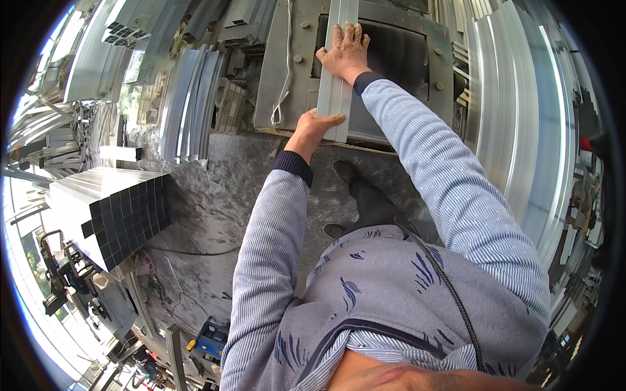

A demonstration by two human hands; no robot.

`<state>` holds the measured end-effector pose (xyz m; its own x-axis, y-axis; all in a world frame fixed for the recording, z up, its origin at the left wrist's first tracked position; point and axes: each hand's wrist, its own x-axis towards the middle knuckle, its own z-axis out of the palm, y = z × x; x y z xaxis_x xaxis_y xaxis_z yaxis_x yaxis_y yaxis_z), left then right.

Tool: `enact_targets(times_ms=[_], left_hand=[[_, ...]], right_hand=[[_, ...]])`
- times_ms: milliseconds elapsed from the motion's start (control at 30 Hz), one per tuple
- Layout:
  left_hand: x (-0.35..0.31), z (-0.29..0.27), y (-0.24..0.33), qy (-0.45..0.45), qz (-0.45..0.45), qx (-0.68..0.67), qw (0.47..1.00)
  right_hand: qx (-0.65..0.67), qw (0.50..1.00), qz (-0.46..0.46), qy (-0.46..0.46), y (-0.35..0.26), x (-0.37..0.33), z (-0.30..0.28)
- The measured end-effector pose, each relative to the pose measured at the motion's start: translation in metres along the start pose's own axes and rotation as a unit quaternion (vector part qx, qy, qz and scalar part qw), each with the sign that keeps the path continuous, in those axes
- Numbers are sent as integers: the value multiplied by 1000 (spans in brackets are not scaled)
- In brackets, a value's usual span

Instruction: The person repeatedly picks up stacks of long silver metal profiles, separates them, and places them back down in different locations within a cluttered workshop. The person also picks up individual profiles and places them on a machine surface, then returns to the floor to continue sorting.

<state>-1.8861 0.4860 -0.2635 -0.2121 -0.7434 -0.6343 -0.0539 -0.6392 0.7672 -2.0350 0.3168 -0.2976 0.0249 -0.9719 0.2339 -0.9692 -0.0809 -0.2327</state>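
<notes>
A long silver aluminium profile (pixel 336 98) with grooves along its length lies over a grey metal machine table (pixel 277 85). Its near end juts towards me. My left hand (pixel 309 132) grips the profile's left edge close to that end, thumb stretched across the top; the other fingers are hidden beneath. Farther along, my right hand (pixel 345 57) rests on top of the profile with its fingers spread. Under the profile, a dark rectangular plate or opening (pixel 398 55) is set in the table, with bolt heads around it. A white cord (pixel 284 72) lies to the left.
Stacked aluminium profiles (pixel 188 104) stand at the left, near a plastic crate (pixel 229 107). A bundle of square tubes (pixel 127 212) sits lower left, above a cable (pixel 195 251) on the floor. Long panels (pixel 505 98) flank the right side. A blue tool or box (pixel 210 339) is lower left.
</notes>
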Motion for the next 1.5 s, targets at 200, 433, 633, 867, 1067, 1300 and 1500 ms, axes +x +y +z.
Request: enact_targets(times_ms=[200, 433, 633, 867, 1067, 1300, 1500], left_hand=[[-50, -8, -84, -5, 3, -43, 999], [-133, -11, -187, 5, -10, -36, 999], [-207, -12, -253, 26, -15, -14, 999], [-272, -15, -308, 41, -9, 11, 999], [-298, -11, -339, 56, -12, -14, 998], [-235, -7, -275, 50, 15, 12, 999], [-107, -5, -149, 32, 69, 49, 996]], right_hand=[[63, 997, -35, 31, -28, -92, -5], [92, 995, -42, -7, -59, -220, -26], [77, 994, -39, -62, -85, -312, -40], [85, 992, -46, -80, -110, -393, -45], [121, 984, -43, -121, -117, -432, -46], [120, 989, -22, -81, -96, -340, -41], [57, 997, -34, 45, -44, -168, -20]])
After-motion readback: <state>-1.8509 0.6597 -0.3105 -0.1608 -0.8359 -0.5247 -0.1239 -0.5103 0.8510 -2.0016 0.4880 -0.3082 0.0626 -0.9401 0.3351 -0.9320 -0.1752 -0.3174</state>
